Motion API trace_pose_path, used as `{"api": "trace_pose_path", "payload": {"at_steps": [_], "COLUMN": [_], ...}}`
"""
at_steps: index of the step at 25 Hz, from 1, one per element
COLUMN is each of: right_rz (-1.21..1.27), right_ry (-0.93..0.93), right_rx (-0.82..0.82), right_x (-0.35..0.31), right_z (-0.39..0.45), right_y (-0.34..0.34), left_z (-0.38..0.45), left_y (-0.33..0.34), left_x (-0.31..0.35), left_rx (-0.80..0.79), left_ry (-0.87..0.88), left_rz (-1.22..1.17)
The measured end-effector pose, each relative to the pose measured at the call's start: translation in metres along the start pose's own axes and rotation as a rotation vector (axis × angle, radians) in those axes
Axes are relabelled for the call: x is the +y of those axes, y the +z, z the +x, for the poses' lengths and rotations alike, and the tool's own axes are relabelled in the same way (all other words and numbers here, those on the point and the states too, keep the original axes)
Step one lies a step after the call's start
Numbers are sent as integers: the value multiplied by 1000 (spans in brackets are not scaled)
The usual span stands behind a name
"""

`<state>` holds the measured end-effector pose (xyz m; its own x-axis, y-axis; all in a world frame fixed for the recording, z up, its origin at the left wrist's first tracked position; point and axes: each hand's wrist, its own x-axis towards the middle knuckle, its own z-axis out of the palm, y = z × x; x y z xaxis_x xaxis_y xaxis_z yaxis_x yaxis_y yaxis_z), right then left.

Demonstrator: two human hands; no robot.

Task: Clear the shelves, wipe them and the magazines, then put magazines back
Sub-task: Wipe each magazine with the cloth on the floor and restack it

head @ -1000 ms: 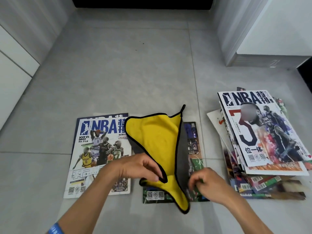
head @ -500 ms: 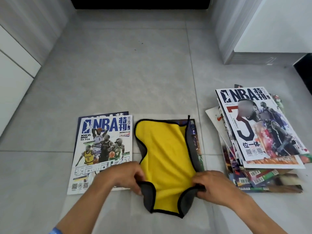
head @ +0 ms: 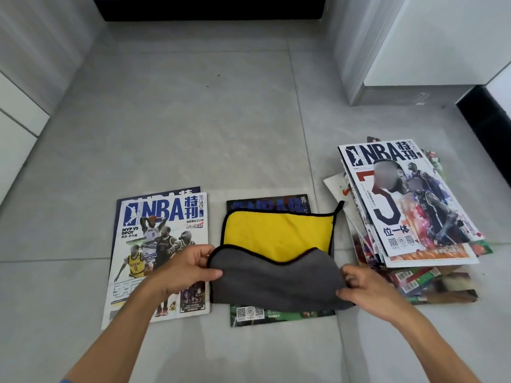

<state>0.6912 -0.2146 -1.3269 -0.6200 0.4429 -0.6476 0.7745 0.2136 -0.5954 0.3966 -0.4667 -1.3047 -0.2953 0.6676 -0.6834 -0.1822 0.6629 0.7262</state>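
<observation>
Nearest to me, both of my forearms reach forward over the grey tiled floor point(head: 193, 120). My left hand point(head: 185, 269) pinches the near left corner of the cloth point(head: 276, 255), thumb on top of the grey side and fingers curled beneath. My right hand point(head: 367, 291) pinches the near right corner the same way, fingers bent around the edge. Neither hand is spread flat.

Between my hands the cloth lies folded partway: its grey face is turned over toward me, and its yellow face shows beyond that, edged in black with a small hanging loop at the far right corner. It rests on the middle magazine point(head: 279, 313), which lies flat on the floor with only its near and far ends showing.

To do this step well, I judge I should draw both corners evenly so the fold lies square, flatten it into a pad, then wipe the cover in long strokes while one hand steadies the magazine against sliding on the smooth tile.

Just left lies another magazine point(head: 163, 225), my left wrist crossing it. Farther right sits an untidy stack of magazines point(head: 409, 205). Beyond, white cabinet panels point(head: 442, 37) rise at the edges.
</observation>
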Motion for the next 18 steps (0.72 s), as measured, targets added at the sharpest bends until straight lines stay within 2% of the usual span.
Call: {"api": "trace_pose_path", "payload": {"at_steps": [2,3,6,9,12,16,18], "right_rz": [-25,1,249,521,501,340,327], "right_ry": [20,12,-48,30,140,96,100], "right_rx": [-26,16,241,276,374,552,610], "right_x": [-1,-2,-10,-14,-10,-6,-3], "right_z": [-4,-6,-10,-11,-12,-21,-27], "right_y": [6,10,19,26,32,40,46], "left_z": [3,4,10,15,19,22,19], "left_y": [15,23,42,48,45,41,45], "left_x": [-5,-7,-12,-9,-9,-14,-15], "left_rx": [28,39,107,160,186,307,293], "left_ry": [11,17,22,13,-33,-11,25], "left_rz": [-31,-46,-69,-16,109,338,307]}}
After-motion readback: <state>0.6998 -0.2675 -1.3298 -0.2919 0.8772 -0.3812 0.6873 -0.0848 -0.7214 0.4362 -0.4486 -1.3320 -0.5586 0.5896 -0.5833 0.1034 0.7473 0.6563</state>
